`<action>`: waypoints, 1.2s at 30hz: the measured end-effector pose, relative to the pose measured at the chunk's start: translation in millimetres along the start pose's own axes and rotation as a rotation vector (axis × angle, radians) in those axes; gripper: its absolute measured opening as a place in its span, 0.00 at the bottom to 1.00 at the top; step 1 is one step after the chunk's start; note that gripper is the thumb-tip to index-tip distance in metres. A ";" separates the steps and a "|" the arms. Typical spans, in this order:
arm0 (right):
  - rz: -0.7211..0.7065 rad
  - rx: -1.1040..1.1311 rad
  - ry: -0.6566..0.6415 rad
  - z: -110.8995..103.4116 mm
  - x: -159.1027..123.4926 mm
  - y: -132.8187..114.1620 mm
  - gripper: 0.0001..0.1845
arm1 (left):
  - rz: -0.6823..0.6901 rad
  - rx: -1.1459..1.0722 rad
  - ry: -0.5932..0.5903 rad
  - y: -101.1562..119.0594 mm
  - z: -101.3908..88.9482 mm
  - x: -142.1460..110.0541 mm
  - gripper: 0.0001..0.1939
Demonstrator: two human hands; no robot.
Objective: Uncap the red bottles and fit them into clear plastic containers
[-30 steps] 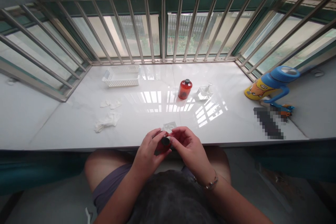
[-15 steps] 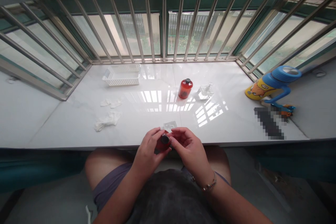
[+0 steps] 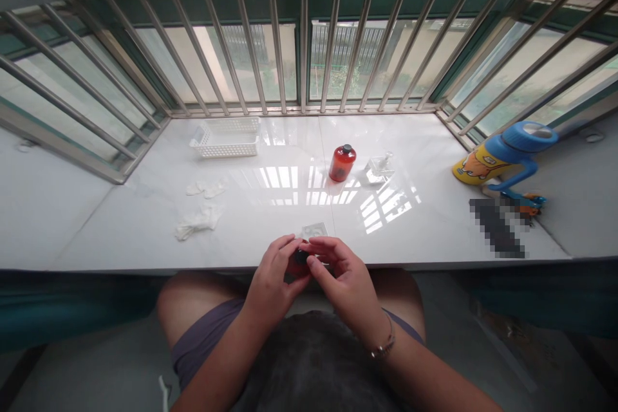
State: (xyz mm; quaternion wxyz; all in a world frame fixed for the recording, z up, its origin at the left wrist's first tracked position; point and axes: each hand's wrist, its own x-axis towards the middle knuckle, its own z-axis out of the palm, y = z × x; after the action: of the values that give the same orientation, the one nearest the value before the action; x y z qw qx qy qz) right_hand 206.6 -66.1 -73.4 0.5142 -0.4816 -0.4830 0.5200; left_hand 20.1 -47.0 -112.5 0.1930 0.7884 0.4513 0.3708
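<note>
At the front edge of the counter, my left hand (image 3: pixel 274 273) is wrapped round a small red bottle (image 3: pixel 294 266), most of it hidden by the fingers. The bottle's black cap (image 3: pixel 301 257) faces up toward me. My right hand (image 3: pixel 348 277) has its thumb and fingers closed at the right side of this cap. Just beyond my hands lies a small clear, square-looking piece (image 3: pixel 315 230), partly covered by my fingers. A second red bottle (image 3: pixel 342 165) with a black cap stands upright farther back.
Right of the standing bottle is a clear box-like container (image 3: pixel 380 168). A white perforated basket (image 3: pixel 226 149) sits at the back left, with crumpled white gloves (image 3: pixel 197 222) in front. A blue and yellow flask (image 3: pixel 497 154) stands at right, near a pixelated dark object (image 3: pixel 497 228).
My right hand has shifted slightly left, and its fingers now reach over more of the cap. The left hand keeps hold of the bottle.
</note>
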 end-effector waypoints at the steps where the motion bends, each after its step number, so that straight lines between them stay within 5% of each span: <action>1: -0.015 -0.032 -0.010 0.5 -0.3 -1.3 0.16 | -0.006 0.000 0.003 0.1 0.1 -0.2 0.31; 12: -0.229 -0.301 -0.043 4.1 2.8 0.4 0.29 | -0.091 -0.031 0.038 -4.9 4.6 -5.2 0.38; 17: -0.309 -0.341 -0.084 6.4 6.6 2.3 0.31 | -0.246 -0.093 0.010 -1.1 3.7 -8.7 0.56; 25: -0.432 -0.587 0.007 3.0 9.8 5.1 0.30 | -0.052 0.045 0.060 -4.1 2.4 -7.4 0.54; 31: -0.366 -0.746 -0.100 -4.6 7.5 1.1 0.12 | 0.096 0.248 0.063 -6.1 -2.5 -3.0 0.49; 36: -0.335 -0.654 -0.217 -8.2 7.7 -5.0 0.21 | 0.082 0.279 0.026 -7.5 -3.9 -1.8 0.48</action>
State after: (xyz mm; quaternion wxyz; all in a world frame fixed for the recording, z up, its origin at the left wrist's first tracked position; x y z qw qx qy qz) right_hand 215.1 -58.3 -69.0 0.3571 -0.4769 -0.7469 0.2952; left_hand 12.3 -44.8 -115.5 0.0606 0.8205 0.4683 0.3221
